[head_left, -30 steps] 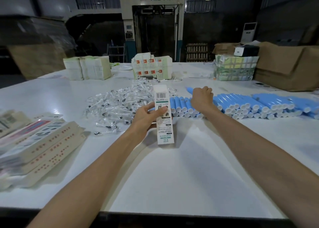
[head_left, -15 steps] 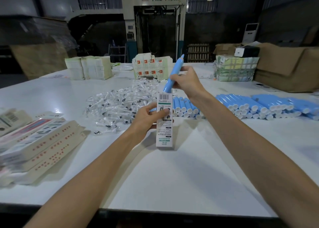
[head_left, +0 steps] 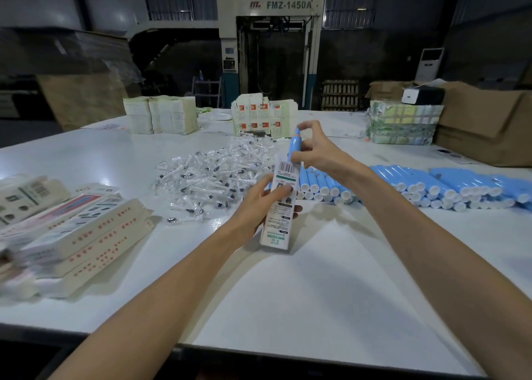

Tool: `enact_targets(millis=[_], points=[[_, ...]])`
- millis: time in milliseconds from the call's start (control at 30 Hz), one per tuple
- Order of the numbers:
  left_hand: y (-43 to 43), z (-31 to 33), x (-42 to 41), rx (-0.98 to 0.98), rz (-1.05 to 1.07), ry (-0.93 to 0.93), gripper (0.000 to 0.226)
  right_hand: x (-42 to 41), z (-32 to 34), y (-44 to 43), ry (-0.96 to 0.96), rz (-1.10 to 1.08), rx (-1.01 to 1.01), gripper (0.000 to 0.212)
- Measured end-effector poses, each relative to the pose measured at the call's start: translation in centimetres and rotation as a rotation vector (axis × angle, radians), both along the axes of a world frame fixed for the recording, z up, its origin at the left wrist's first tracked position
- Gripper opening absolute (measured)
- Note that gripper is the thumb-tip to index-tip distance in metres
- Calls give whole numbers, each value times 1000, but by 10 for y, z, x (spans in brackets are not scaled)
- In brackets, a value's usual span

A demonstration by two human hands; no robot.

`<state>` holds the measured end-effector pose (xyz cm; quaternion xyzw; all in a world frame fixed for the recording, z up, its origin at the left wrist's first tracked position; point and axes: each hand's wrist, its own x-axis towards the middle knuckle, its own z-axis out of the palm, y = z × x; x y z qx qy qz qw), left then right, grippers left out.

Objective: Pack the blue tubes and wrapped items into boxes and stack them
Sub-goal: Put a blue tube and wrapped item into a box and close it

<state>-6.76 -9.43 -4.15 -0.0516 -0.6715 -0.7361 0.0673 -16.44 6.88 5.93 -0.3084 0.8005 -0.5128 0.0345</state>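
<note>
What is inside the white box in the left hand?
A blue tube, pinched by the right hand, sticks out of the white box. Its walls hide the tube's lower end and anything else.

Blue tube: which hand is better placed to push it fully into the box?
Right. The right hand pinches the tube, whose lower end sits at the mouth of the box; the left hand grips the box, steadying it.

Smooth white table (head_left: 331, 293), faintly glossy. The blue tube (head_left: 295, 146) is smooth plastic with a soft sheen; the printed box (head_left: 280, 207) is thin matt card. Wrapped items (head_left: 213, 175) glint in crinkled clear film. Brown cartons (head_left: 489, 132): dull cardboard.
</note>
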Motion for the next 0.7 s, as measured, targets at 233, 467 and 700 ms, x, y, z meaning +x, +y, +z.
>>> enact_targets(millis=[233, 467, 700], points=[[-6, 1, -5, 48, 122, -48, 27, 0, -37, -14, 191, -119, 23, 30], [-40, 5, -9, -12, 638, 26, 17, -4, -74, -74, 253, -165, 49, 24], [-67, 5, -11, -8, 879, 20, 17, -23, -93, -131, 569, -61, 453, 26]])
